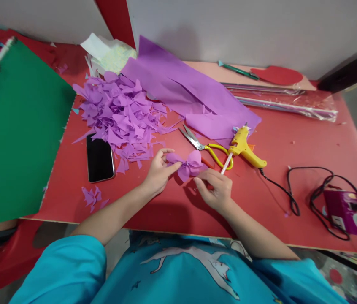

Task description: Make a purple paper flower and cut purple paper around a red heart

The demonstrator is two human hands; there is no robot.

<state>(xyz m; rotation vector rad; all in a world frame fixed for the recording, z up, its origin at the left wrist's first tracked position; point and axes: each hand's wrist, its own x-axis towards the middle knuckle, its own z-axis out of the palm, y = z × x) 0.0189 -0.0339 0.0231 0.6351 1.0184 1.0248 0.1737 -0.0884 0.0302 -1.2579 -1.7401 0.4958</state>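
Observation:
A purple paper flower [187, 165] with rounded petals is held just above the red table, in front of my body. My left hand [161, 172] pinches its left petal between thumb and fingers. At the flower's right edge, my right hand [215, 188] has its thumb and fingers closed on a petal. Just beyond the flower lie scissors [205, 146] with yellow handles, blades slightly apart. A yellow glue gun [244, 147] with a white glue stick in its back lies past my right hand.
A heap of purple paper cuttings [121, 109] lies at the left beside a black phone [100, 159]. Purple sheets [191, 93] spread behind. A green board [17, 126] covers the left end. At right are a black cable [288, 192] and a purple power box [344, 211].

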